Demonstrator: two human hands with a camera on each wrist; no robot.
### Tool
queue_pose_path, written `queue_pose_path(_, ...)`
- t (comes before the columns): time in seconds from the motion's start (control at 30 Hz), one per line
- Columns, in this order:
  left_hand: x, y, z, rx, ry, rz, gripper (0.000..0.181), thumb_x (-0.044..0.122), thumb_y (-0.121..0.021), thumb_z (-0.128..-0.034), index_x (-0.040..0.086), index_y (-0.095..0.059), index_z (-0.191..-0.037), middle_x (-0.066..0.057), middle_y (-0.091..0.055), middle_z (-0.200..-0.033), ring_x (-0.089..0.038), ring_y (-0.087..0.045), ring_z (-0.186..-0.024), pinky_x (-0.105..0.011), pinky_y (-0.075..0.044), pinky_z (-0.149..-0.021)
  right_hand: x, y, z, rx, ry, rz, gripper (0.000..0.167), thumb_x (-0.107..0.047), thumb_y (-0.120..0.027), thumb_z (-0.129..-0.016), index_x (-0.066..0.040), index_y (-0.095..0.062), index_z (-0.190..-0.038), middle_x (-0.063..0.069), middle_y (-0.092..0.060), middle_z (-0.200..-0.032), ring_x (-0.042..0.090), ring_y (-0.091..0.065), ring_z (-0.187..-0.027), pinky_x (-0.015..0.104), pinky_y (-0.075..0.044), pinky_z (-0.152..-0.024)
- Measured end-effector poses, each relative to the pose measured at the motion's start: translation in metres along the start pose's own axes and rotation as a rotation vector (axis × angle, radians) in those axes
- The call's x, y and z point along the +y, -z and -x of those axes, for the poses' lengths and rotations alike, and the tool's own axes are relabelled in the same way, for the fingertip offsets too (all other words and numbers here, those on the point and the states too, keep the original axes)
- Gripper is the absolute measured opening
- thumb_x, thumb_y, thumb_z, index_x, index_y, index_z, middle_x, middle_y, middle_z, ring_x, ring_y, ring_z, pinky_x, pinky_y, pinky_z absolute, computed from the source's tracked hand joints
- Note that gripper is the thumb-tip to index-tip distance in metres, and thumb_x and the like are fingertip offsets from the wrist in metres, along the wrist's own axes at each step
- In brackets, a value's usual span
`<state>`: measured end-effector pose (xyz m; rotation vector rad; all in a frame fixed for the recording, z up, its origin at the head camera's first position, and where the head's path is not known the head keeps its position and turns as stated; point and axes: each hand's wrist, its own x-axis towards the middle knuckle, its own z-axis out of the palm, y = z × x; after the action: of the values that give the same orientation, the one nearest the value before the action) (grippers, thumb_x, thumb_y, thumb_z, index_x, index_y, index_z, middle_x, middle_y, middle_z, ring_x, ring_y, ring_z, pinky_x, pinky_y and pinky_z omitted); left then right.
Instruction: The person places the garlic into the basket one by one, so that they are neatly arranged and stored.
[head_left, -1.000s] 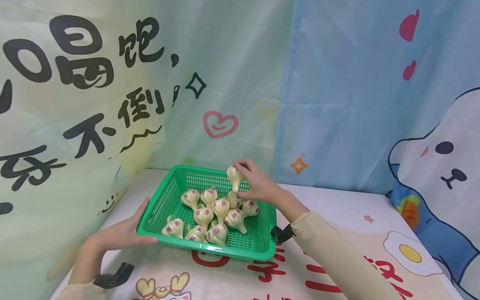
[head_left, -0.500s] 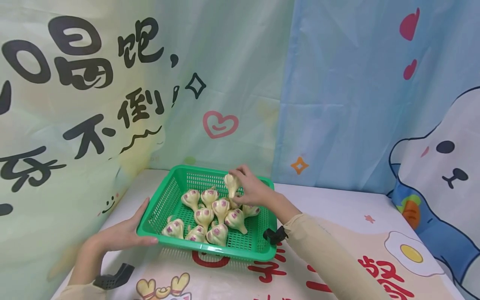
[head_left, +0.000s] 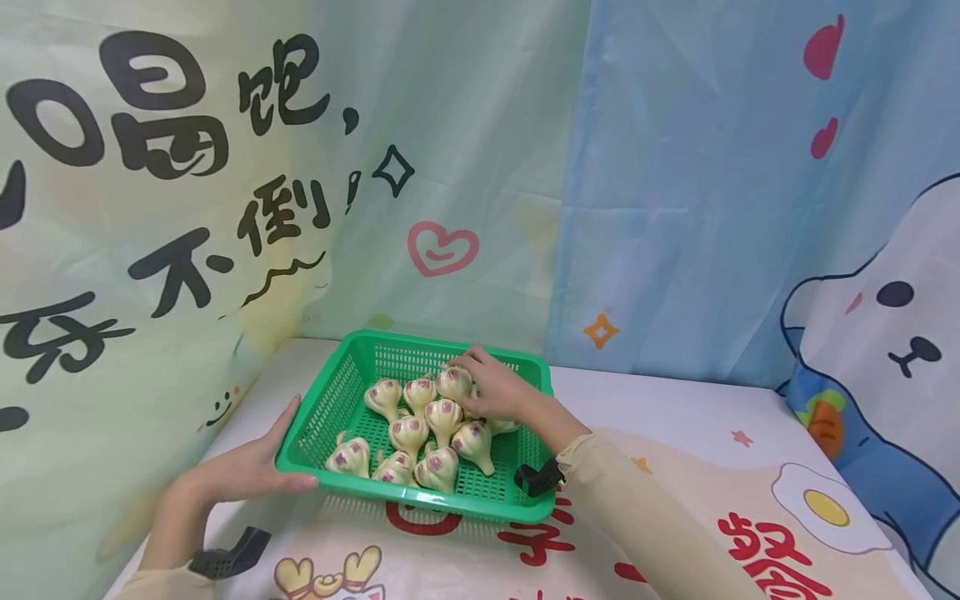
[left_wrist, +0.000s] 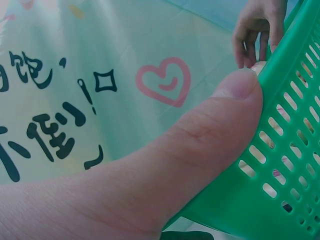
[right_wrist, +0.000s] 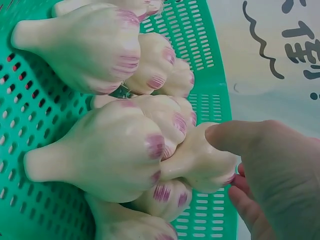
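Note:
A green perforated plastic basket point(head_left: 420, 498) holds several garlic bulbs point(head_left: 408, 435) with purple-streaked skins. Over the back middle of the basket, my right hand point(head_left: 498, 390) pinches one garlic bulb point(right_wrist: 205, 155) between thumb and fingers. That bulb sits low among the others, its stem end touching a neighbour in the right wrist view. At the basket's left front corner rests my left hand point(head_left: 243, 467), thumb and fingers spread along the outside. The left thumb point(left_wrist: 200, 130) lies straight against the rim in the left wrist view; its other fingers are hidden there.
The basket stands on a table with a printed cloth point(head_left: 675, 467). Printed curtains point(head_left: 480, 167) hang behind and to the left, close to the basket's back edge. Each wrist carries a black camera mount point(head_left: 231, 554).
My right hand has lowered the pinched garlic bulb and brought it slightly left, down among the other bulbs. It hung upright above them earlier. The left hand and basket have stayed put.

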<state>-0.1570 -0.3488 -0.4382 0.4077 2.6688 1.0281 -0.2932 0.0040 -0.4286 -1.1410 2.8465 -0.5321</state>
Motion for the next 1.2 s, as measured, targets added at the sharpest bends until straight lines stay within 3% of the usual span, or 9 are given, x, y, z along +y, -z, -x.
queue_pose_path(0.37, 0.001, 0.000, -0.001, -0.011, 0.004, 0.026, 0.117, 0.037, -0.072, -0.0812, 0.001, 0.018, -0.149, -0.034, -0.005, -0.154, -0.052, -0.026, -0.135, -0.060, -0.034, -0.101, -0.002, -0.004, -0.001, -0.043, -0.024, -0.006, 0.053, -0.017, -0.062, -0.090, -0.011, -0.046, -0.140, 0.012, -0.041, -0.136, 0.019, -0.056, -0.092, 0.030, -0.044, -0.074)
queue_pose_path(0.53, 0.000, 0.000, -0.001, 0.000, -0.010, 0.015, 0.117, 0.036, -0.072, -0.0808, 0.001, 0.016, -0.149, -0.035, -0.005, -0.153, -0.052, -0.028, -0.134, -0.060, -0.033, -0.101, -0.002, -0.006, -0.001, -0.065, -0.011, 0.009, 0.060, -0.010, -0.066, -0.087, -0.011, -0.044, -0.143, 0.012, -0.040, -0.137, 0.022, -0.053, -0.107, 0.032, -0.046, -0.077)
queue_pose_path(0.8, 0.001, 0.000, 0.001, 0.005, -0.012, 0.006, 0.117, 0.037, -0.072, -0.0810, 0.003, 0.016, -0.149, -0.034, -0.005, -0.154, -0.051, -0.030, -0.134, -0.060, -0.034, -0.101, -0.003, -0.014, -0.001, -0.094, 0.028, 0.049, 0.061, -0.013, -0.071, -0.084, -0.014, -0.047, -0.140, 0.009, -0.044, -0.132, 0.020, -0.051, -0.110, 0.033, -0.047, -0.083)
queue_pose_path(1.2, 0.000, 0.001, 0.000, -0.004, 0.008, 0.013, 0.117, 0.038, -0.072, -0.0809, 0.003, 0.017, -0.149, -0.032, -0.001, -0.155, -0.050, -0.025, -0.136, -0.060, -0.033, -0.102, -0.008, -0.017, -0.001, -0.102, 0.010, 0.042, 0.056, -0.021, -0.069, -0.087, -0.019, -0.049, -0.139, 0.006, -0.044, -0.133, 0.019, -0.050, -0.112, 0.034, -0.047, -0.086)
